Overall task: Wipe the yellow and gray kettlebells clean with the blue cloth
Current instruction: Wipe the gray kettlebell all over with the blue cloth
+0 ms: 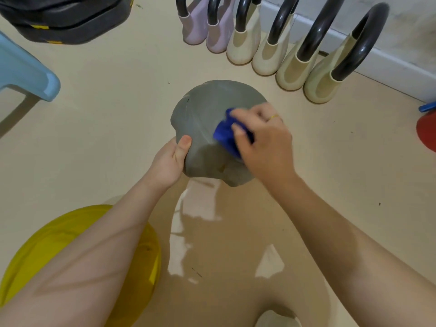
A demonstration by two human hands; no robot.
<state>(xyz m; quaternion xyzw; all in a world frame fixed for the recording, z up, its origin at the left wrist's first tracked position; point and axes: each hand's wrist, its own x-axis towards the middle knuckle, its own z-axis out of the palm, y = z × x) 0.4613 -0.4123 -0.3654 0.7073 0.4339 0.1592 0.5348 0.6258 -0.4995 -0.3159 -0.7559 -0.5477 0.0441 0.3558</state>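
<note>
your left forearm crosses over the yellow kettlebell (132, 267) sitting low on the floor (94, 138) at the left. further in, your left hand (171, 160) grips the near left edge of the gray kettlebell (207, 109), thumb pressed on top, steadying it at the centre of the floor. to its right, your right hand (262, 138) has its fingers curled round the bunched blue cloth (225, 134), pressing it against the gray surface.

Blue cloth (225, 134) pressed against tilted gray kettlebell (207, 119).
</note>
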